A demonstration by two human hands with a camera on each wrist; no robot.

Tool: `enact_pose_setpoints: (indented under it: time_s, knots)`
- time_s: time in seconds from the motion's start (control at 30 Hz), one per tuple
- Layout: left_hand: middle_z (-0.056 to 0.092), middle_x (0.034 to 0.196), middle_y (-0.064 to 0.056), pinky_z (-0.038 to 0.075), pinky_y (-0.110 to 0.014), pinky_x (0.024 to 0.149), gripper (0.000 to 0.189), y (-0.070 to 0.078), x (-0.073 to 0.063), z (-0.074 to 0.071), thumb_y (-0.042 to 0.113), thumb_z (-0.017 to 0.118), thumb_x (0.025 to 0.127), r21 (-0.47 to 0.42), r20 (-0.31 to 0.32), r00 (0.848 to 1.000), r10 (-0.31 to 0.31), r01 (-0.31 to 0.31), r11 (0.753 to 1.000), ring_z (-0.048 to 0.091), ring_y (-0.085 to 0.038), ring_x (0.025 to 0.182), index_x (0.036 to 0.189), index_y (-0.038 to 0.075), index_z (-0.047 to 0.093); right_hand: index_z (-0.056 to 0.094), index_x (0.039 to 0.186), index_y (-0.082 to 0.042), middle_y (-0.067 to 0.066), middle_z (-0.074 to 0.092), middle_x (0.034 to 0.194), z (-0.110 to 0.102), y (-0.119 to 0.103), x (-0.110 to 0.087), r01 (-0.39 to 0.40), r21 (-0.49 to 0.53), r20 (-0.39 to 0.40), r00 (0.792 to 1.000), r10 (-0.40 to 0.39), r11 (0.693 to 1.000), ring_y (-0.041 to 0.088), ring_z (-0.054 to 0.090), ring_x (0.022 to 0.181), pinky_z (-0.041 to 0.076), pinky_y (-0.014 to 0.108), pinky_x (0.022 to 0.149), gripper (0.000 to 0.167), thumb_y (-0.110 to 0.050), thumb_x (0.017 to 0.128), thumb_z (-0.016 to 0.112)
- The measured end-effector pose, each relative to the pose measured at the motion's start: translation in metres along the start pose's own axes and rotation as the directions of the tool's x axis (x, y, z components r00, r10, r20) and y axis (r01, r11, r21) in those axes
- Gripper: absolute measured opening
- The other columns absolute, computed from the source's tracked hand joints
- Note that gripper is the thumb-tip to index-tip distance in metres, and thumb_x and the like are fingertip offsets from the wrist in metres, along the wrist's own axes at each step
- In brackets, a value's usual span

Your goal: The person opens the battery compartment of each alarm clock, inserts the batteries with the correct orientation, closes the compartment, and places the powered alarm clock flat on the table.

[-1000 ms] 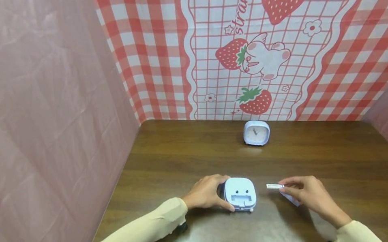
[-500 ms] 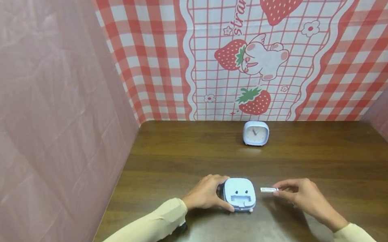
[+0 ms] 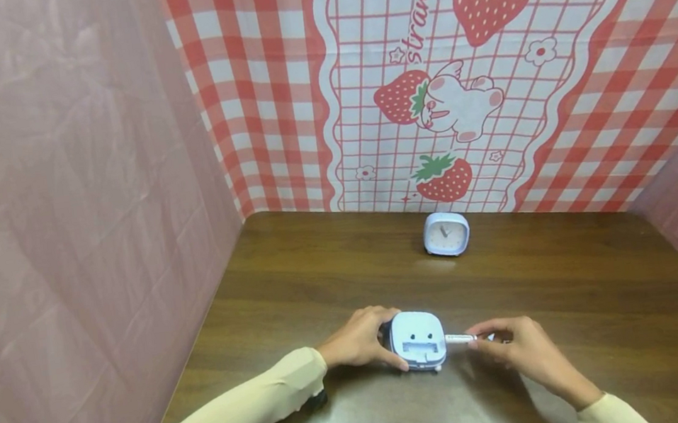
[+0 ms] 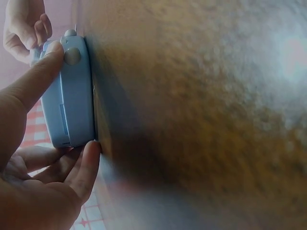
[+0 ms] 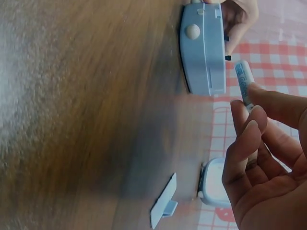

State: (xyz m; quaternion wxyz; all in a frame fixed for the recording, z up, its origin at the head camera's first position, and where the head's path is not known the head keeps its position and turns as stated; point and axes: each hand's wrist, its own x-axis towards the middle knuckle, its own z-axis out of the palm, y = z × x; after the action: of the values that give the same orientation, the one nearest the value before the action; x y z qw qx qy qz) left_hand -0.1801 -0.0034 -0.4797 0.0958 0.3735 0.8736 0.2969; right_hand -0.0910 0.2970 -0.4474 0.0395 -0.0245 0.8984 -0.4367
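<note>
A pale blue alarm clock lies face down on the table, its back up. Two dark knobs and a bare battery slot show there. My left hand grips the clock from the left, thumb on the near side and fingers on the far side. My right hand pinches a white battery with blue print between thumb and fingertips. In the head view the battery's tip overlaps the clock's right edge; the right wrist view shows it apart from the clock. A flat pale cover with a tab is near the right hand.
A second pale blue clock stands upright at the back of the wooden table, face forward. Behind it hangs a red and white strawberry cloth. Pink curtains close in the sides.
My right hand has moved left, bringing the battery up to the clock's right side. The pale cover is now mostly behind this hand in the head view. My left hand keeps its grip.
</note>
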Motion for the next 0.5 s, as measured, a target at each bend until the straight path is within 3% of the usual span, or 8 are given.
enact_pose_setpoints:
  time_s: [0.27, 0.5]
  knots:
    - [0.066, 0.132, -0.001, 0.047, -0.028, 0.102, 0.094, 0.000, -0.001, -0.001, 0.049, 0.095, 0.066, -0.010, -0.001, 1.000, -0.002, 0.002, 1.000, 0.059, -0.012, 0.116, 0.144, 0.010, 0.059, 0.079, 0.101, -0.014, 0.007, 0.064, 0.066, 0.008, -0.002, 0.000, 0.029, 0.016, 0.030, 0.999, -0.029, 0.999, 0.016, 0.058, 0.053, 0.052, 0.033, 0.045, 0.021, -0.027, 0.085, 0.085]
    - [0.066, 0.131, -0.002, 0.047, -0.029, 0.102, 0.096, 0.000, 0.000, 0.000, 0.050, 0.095, 0.066, -0.003, 0.002, 1.000, -0.003, 0.003, 1.000, 0.059, -0.012, 0.116, 0.145, 0.009, 0.058, 0.080, 0.100, -0.015, 0.002, 0.062, 0.064, 0.013, -0.002, 0.000, 0.120, -0.018, 0.018, 0.993, -0.120, 0.993, 0.009, 0.055, 0.050, 0.049, 0.030, 0.043, 0.019, -0.026, 0.086, 0.085]
